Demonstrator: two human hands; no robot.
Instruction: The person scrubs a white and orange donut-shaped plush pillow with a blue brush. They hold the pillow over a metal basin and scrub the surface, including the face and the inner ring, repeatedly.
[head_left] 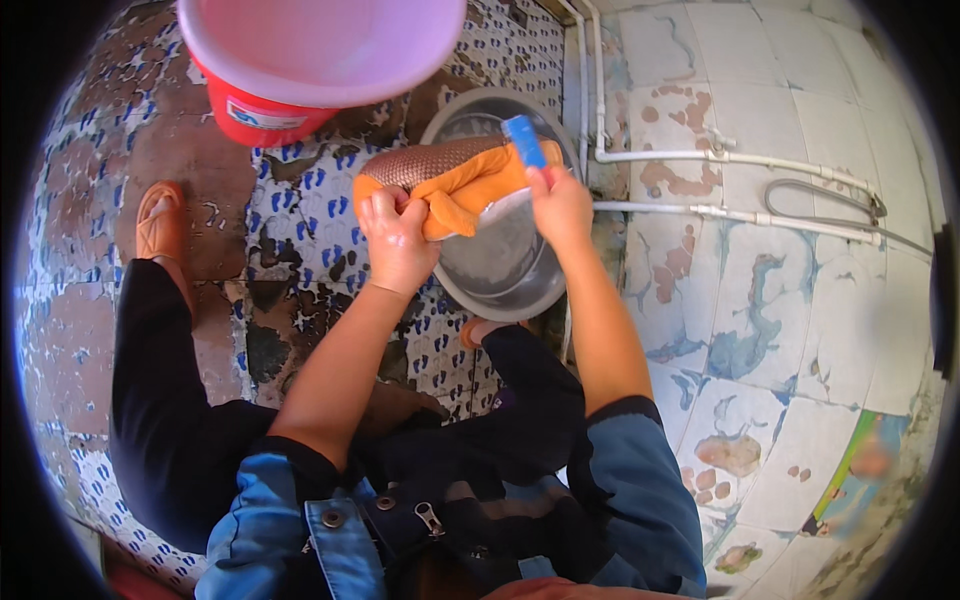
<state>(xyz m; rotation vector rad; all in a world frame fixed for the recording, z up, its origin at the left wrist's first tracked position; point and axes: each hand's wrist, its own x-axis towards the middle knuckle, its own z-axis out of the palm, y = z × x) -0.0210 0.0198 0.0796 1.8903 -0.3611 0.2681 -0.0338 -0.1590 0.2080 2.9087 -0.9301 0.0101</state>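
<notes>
My left hand [397, 240] is closed on the left end of a soft orange item [465, 180] with a brown, scaly-patterned panel and a white edge. It may be a shoe, but its kind is not clear. My right hand [563, 207] grips a blue, oblong, brush-like thing [524, 143], its underside hidden, against the right end of the orange item. Beneath both hands, a round grey metal basin [505, 285] stands on the floor, partly covered by the item.
A pink basin [320, 50] rests on a red bucket [262, 118] at the far left. White pipes [740, 158] and a grey hose [822, 186] run along the stained tiled wall on the right. The patterned floor [300, 225] is worn and looks wet. My sandalled foot [160, 220] is at left.
</notes>
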